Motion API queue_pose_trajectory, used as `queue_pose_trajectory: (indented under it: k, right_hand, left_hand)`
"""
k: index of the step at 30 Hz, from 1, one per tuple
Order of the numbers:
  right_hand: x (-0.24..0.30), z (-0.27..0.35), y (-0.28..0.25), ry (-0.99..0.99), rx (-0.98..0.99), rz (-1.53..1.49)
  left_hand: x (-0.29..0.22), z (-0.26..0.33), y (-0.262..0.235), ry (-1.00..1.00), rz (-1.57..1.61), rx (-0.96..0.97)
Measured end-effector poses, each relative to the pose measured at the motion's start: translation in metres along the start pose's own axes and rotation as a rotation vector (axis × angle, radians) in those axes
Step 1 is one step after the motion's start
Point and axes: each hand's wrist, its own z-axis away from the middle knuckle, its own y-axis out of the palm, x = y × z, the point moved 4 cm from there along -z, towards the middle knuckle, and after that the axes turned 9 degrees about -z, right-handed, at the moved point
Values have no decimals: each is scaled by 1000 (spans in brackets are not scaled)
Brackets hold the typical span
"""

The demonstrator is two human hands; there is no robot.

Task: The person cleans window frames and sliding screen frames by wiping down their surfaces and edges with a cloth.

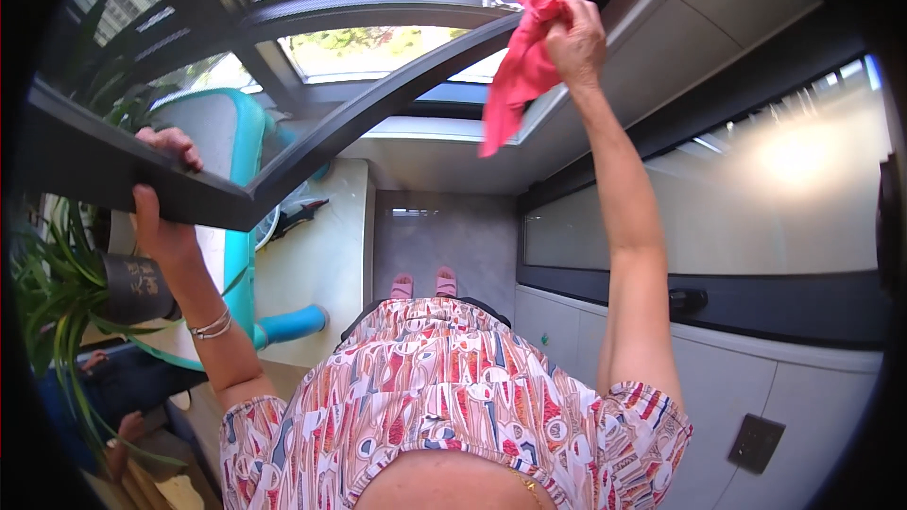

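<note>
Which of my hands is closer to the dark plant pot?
Left. Your left hand grips the dark frame, just above the pot in the picture. Your right hand holds the pink cloth, far off at upper right.

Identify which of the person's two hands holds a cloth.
The right hand: it grips the pink cloth, while the left hand grasps the dark frame.
</note>
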Motion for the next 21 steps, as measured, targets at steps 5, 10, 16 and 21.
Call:
queue_pose_trajectory:
  k: [5, 10, 16, 21]
  right_hand:
    - [-30, 12, 17, 125, 155, 154]
    - [-8, 22, 27, 131, 222, -29]
    - [123, 72, 52, -106, 413, -320]
    - [215, 106, 76, -246, 517, -313]
  left_hand:
    - [1, -3, 6, 15, -65, -7]
    - [-6, -3, 8, 12, -51, -6]
    - [-3, -1, 2, 45, -48, -1]
    - [-4, -5, 12, 33, -163, -34]
